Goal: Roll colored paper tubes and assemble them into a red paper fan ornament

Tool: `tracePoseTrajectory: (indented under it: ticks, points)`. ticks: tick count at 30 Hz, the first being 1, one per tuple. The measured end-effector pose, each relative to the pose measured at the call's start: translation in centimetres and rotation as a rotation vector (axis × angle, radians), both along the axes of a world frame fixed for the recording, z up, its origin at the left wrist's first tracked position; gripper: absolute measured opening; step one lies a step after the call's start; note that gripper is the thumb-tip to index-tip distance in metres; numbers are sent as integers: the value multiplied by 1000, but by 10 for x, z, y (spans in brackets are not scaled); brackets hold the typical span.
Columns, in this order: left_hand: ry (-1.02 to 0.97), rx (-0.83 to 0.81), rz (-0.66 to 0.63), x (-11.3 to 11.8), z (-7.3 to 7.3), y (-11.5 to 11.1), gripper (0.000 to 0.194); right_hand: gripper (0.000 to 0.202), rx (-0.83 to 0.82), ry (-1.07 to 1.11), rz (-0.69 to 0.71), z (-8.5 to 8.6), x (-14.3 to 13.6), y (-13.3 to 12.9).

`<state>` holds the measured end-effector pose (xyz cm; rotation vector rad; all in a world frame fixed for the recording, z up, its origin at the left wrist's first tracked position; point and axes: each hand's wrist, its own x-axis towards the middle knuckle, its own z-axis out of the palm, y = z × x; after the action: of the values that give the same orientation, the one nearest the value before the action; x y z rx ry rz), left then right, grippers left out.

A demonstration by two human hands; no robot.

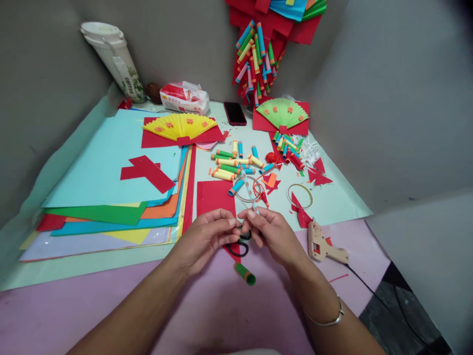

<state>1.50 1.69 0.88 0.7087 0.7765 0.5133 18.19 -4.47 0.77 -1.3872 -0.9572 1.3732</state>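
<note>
My right hand (271, 229) is closed, thumb and fingers pinching a slim pale stick with orange dots (248, 185) that points away from me; its exact kind I cannot tell. My left hand (214, 231) meets it at the fingertips, its thumb and forefinger pressed together on something too small to make out. Black-handled scissors (240, 248) show partly under the hands, over red paper. Just below them is a green paper tube (245, 273) with orange ends. A red paper sheet (214, 197) lies beyond my left fingers.
Stacked coloured paper (111, 153) fills the left. Several paper tubes (225, 167) lie mid-table near bangles (300, 196) and red thread (272, 158). A glue gun (325, 246) with a cable lies right. Behind are paper fans (181, 127), a phone (235, 114), tissues (185, 98) and a tumbler (114, 59).
</note>
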Motion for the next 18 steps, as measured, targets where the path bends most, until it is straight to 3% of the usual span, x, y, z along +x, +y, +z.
tracePoseTrajectory:
  ticks: [3,5,8,10,13,15,18]
  points:
    - [143,199,109,-2,8,1,16,36,46,-49,-135,-1,8,1]
    - [267,394,87,-7,13,-1,15,34,73,-70,-204,-1,15,1]
    - [347,772,-111,-18,12,-13,18,33,77,-98,-211,-1,21,-1]
    - [288,1083,-365,-26,6,-26,37,34,60,-115,-191,0,23,-3]
    - [262,1398,-677,-30,-7,-47,58,34,53,-127,-184,1,22,-5]
    - [311,1497,-807,-28,-15,-60,53,31,64,-118,-187,1,20,-6]
    - [354,1573,-846,-22,-27,-71,22,29,79,-74,-179,0,17,-7]
